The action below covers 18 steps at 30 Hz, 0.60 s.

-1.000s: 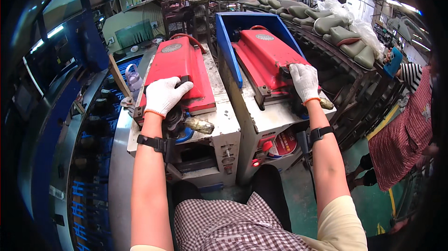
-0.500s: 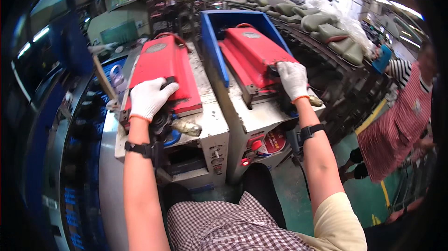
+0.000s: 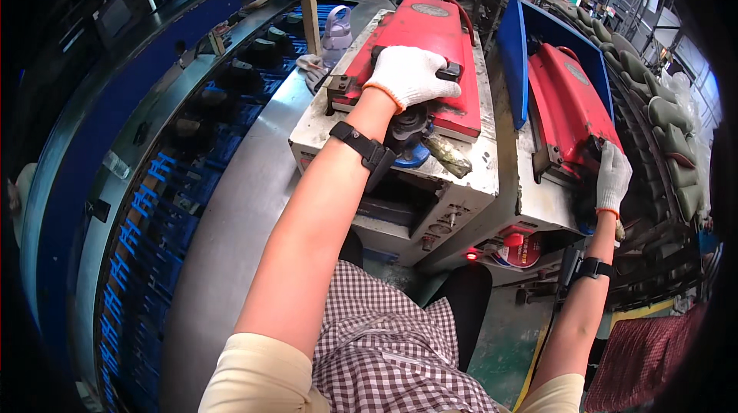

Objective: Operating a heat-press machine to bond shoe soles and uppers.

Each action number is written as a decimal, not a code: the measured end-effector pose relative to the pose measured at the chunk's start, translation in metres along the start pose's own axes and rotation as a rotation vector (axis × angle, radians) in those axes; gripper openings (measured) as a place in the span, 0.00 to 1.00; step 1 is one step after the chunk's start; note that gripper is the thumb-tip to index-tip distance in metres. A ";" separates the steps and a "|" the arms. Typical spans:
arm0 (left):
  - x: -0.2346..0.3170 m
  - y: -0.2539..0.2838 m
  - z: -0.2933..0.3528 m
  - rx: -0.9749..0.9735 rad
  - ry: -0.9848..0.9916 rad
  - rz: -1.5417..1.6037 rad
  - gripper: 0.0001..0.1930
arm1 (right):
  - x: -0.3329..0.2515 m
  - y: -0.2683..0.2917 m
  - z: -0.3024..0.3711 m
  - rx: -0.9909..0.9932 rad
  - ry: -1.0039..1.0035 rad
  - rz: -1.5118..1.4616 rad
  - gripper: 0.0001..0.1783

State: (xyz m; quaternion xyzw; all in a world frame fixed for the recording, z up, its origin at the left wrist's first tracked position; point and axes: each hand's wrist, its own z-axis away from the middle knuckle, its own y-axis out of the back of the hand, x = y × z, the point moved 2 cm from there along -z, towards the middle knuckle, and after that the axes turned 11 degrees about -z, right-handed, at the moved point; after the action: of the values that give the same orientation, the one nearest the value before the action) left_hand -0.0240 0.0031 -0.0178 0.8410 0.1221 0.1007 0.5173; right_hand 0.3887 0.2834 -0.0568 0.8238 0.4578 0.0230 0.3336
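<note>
Two red press covers sit on a worn grey machine (image 3: 461, 182) in front of me. My left hand (image 3: 411, 75), in a white knit glove, grips the black handle at the near end of the left red cover (image 3: 423, 36). In the same kind of glove, my right hand (image 3: 613, 176) holds the near lower corner of the right red cover (image 3: 569, 109), which is tilted inside a blue box frame (image 3: 513, 59). Both wrists carry black bands.
A curved blue conveyor (image 3: 146, 205) with dark shoe moulds runs along my left. A pale drinking bottle (image 3: 336, 29) stands behind the left cover. Olive-green shoe lasts (image 3: 669, 113) line a rack on the right. Red buttons (image 3: 515, 242) sit on the machine's front.
My head has turned left and leaned closer, so the machine shifted right in view. Both hands stay on the same red covers; the right one slid to the cover's lower corner.
</note>
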 end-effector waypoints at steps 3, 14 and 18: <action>0.001 -0.002 0.001 -0.002 0.005 -0.046 0.27 | 0.001 0.001 0.001 0.025 0.009 -0.001 0.21; 0.002 -0.006 -0.002 0.018 0.007 -0.059 0.27 | 0.002 0.001 0.001 0.029 0.014 -0.010 0.20; 0.002 -0.003 -0.002 0.024 0.012 -0.081 0.27 | 0.000 0.002 -0.002 0.003 -0.001 -0.022 0.20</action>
State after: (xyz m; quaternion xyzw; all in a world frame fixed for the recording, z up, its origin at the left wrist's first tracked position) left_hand -0.0229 0.0067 -0.0196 0.8408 0.1605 0.0833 0.5103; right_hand 0.3898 0.2833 -0.0543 0.8192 0.4667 0.0185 0.3329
